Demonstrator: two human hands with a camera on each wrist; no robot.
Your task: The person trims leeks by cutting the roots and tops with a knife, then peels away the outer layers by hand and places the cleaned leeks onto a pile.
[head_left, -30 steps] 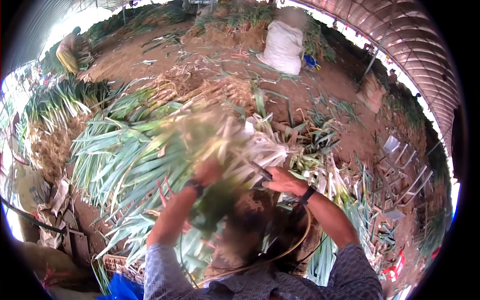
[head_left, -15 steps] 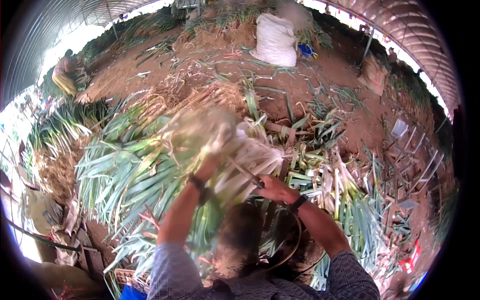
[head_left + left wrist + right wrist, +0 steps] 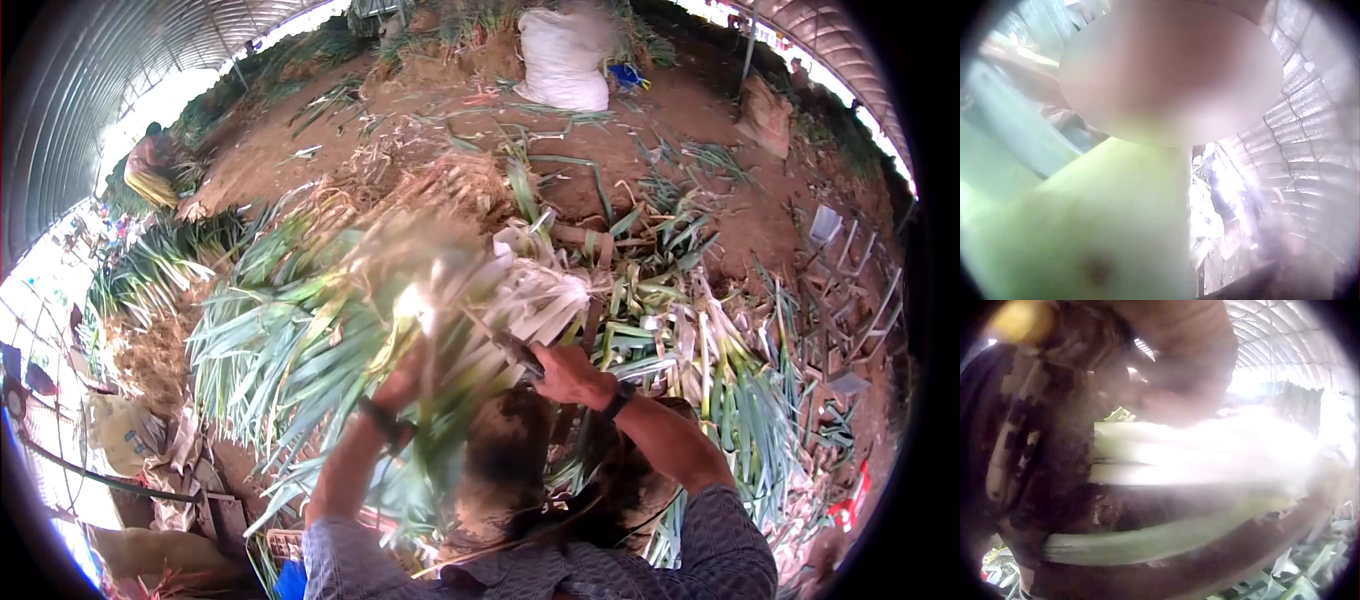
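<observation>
Above the heap of trimmed leeks (image 3: 690, 370) on the earth floor (image 3: 745, 240), the left hand (image 3: 405, 375), motion-blurred, is clamped from below on a leek bundle (image 3: 520, 300) raised before the person. Just right of the bundle, the right hand (image 3: 565, 372) is closed round a knife (image 3: 518, 352), whose blade lies against the bundle's white stalks. Well beyond the bundle stands a white sack (image 3: 565, 60).
</observation>
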